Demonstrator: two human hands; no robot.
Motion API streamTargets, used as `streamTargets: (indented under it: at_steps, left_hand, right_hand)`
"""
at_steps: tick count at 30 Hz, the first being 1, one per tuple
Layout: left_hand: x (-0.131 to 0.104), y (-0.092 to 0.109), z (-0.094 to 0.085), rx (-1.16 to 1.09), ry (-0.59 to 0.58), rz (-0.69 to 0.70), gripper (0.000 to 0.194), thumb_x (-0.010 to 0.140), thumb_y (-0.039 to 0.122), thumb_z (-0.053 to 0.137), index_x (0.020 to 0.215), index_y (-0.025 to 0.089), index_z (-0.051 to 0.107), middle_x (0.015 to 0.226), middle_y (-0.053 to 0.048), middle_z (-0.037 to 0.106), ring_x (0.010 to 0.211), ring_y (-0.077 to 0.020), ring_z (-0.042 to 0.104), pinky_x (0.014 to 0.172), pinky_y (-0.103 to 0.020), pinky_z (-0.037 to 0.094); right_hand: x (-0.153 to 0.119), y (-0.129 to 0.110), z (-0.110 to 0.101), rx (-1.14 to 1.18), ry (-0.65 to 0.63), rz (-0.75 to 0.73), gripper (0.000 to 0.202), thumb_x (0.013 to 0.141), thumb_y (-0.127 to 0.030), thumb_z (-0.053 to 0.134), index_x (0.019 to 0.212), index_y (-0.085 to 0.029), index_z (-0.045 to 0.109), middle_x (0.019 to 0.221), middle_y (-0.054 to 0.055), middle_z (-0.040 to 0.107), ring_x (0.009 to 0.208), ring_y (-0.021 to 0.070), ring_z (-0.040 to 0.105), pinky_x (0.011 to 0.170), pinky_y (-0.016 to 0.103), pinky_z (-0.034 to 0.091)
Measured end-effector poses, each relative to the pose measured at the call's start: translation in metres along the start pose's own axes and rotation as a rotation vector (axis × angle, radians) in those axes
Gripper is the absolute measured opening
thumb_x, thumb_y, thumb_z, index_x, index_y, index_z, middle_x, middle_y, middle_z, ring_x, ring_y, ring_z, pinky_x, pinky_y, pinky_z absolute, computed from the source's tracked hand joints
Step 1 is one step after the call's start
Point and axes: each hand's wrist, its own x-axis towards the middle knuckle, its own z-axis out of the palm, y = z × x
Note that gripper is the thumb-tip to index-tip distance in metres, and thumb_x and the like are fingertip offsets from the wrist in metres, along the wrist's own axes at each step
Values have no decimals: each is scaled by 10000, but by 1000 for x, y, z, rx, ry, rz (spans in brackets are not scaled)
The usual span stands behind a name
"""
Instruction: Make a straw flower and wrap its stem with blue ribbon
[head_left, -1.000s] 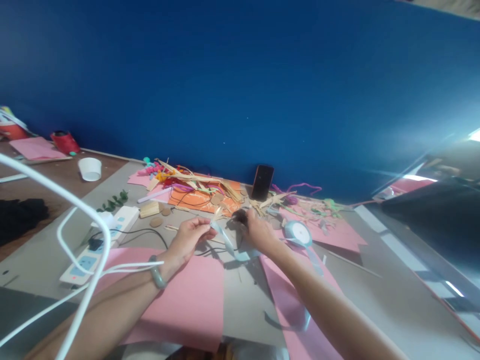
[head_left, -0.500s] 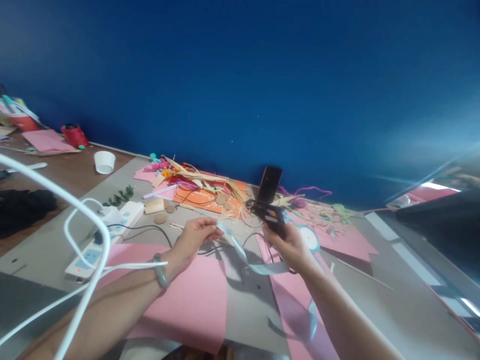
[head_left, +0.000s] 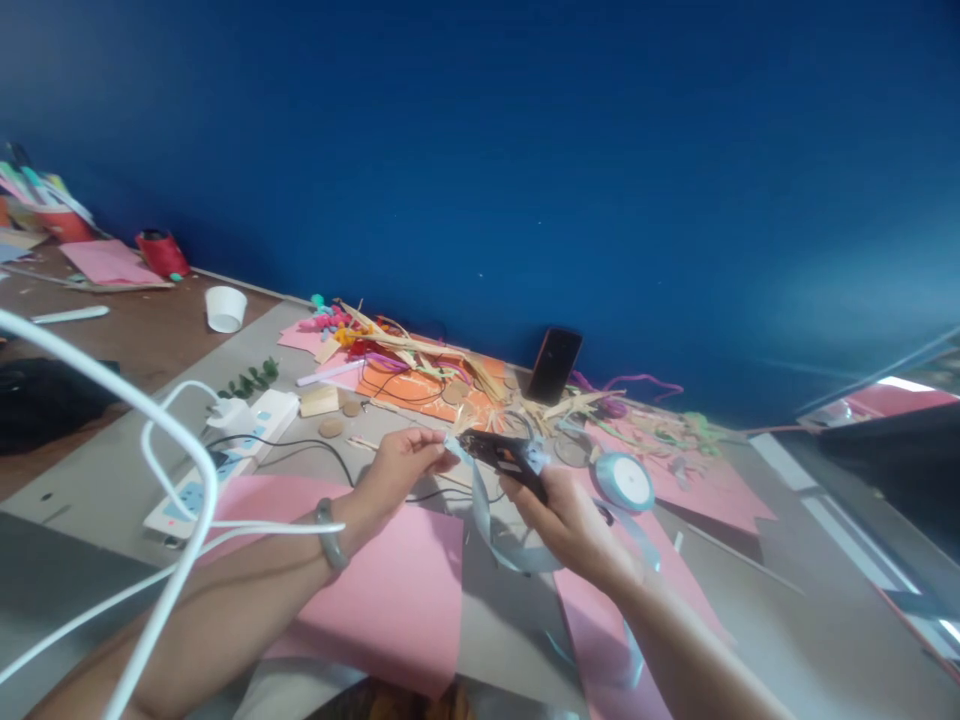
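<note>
Pinching the end of the pale blue ribbon (head_left: 484, 515), the left hand (head_left: 409, 460) meets the tip of the black glue gun (head_left: 506, 455). The right hand (head_left: 562, 510) wraps its handle, the ribbon spool (head_left: 624, 481) just beyond that grip.

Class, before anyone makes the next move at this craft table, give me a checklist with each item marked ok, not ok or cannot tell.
1. Left hand has the ribbon by its end: ok.
2. Right hand grips the black gun-shaped tool: ok.
3. Tool's tip well away from the left fingers: not ok, it is close beside them.
4. Ribbon free of tangles up to the spool: cannot tell, the right hand hides part.
5. Tool powered or warm: cannot tell.
6. Phone standing upright by the wall: ok, leaning slightly.
</note>
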Motion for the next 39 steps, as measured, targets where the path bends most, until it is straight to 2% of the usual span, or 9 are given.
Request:
streamTargets:
  at_steps: [6, 20, 30, 39]
  left_hand:
    - [-2, 6, 5, -53, 33, -39, 200, 639, 165, 760, 799, 94, 662, 708, -70, 713, 671, -168, 679, 783, -344, 530]
    - [-1, 6, 5, -89, 11, -51, 207, 630, 168, 774, 776, 83, 654, 661, -79, 712, 622, -166, 677, 768, -352, 544]
    - [0, 6, 3, -99, -3, -57, 198, 627, 184, 782, 764, 90, 675, 686, -79, 717, 655, -177, 683, 785, -367, 542]
    - [-2, 8, 4, -119, 1, -65, 169, 625, 164, 777, 746, 98, 680, 666, -65, 717, 659, -170, 683, 802, -359, 541]
  right_hand:
    - [3, 3, 5, -68, 16, 42, 396, 898, -498, 405, 650, -195, 464, 508, -17, 471, 466, 126, 429, 434, 240, 316]
    - [5, 2, 7, -140, 17, 6, 383, 901, -472, 409, 643, -194, 464, 501, -22, 446, 437, 112, 393, 424, 235, 293]
    - [6, 0, 7, -154, 6, 5, 370, 890, -481, 396, 655, -206, 472, 500, -6, 455, 437, 137, 414, 417, 249, 307]
    - [6, -1, 8, -180, 21, 9, 372, 895, -456, 404, 619, -206, 421, 472, -24, 405, 418, 119, 380, 410, 239, 266]
